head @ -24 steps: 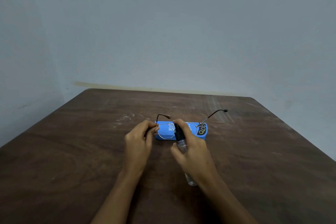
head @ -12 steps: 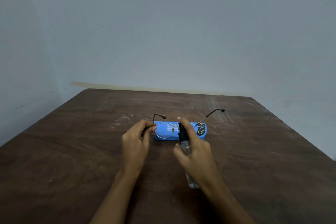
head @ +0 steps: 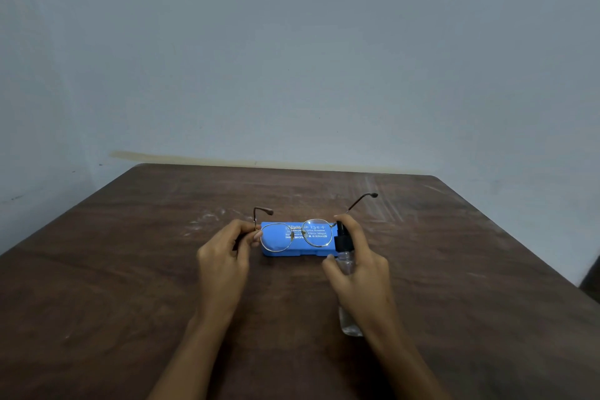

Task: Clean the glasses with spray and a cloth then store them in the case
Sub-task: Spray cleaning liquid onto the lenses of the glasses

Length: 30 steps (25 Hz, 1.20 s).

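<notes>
Gold-rimmed glasses [head: 316,233], pinched by the left hand [head: 222,260], faced the spray [head: 342,239] gripped in the right hand [head: 363,273]; wiping and storing in the shut case [head: 298,252] apparently remained.

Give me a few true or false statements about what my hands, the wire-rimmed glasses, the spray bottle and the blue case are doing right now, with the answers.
1. The left hand pinches the thin gold wire-rimmed glasses at one end of the frame. True.
2. The right hand holds a cloth. False: it grips the clear spray bottle with a black nozzle.
3. The blue rectangular case lies open. False: it lies closed on the dark brown wooden table.
4. The temple arms of the glasses are unfolded. True.
</notes>
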Motion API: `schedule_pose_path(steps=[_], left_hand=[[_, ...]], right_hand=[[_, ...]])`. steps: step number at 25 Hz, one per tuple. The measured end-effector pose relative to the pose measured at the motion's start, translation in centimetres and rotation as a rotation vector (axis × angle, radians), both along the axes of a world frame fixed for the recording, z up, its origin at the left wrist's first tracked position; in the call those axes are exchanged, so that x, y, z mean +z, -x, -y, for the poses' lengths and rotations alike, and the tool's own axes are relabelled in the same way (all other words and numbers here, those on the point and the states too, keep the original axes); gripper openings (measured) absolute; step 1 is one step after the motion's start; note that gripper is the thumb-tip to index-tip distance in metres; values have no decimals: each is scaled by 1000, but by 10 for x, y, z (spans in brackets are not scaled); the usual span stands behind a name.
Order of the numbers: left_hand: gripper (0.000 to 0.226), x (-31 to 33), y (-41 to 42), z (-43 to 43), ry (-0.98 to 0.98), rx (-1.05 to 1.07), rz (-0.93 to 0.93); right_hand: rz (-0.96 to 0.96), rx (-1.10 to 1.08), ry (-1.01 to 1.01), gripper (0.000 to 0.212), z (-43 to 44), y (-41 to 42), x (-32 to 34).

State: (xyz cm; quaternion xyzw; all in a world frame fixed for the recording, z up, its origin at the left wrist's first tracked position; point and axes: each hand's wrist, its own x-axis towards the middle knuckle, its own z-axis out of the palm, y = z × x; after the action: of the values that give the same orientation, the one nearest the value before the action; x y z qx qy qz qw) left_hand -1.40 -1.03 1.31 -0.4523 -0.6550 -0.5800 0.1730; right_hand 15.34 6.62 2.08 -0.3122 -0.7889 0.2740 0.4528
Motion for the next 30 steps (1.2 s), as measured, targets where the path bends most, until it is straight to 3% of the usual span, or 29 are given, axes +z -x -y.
schedule_pose_path(steps=[13,25,30], left_hand=[[22,0,0,-1,9,21,-15],[19,1,-1,1,-11,0,-3],[22,-1,2,0,-5,18,-12]], right_hand=[[31,29,16,64,0,0,-1],[21,32,18,56,-1,1,0],[19,15,21,67,0,-2,0]])
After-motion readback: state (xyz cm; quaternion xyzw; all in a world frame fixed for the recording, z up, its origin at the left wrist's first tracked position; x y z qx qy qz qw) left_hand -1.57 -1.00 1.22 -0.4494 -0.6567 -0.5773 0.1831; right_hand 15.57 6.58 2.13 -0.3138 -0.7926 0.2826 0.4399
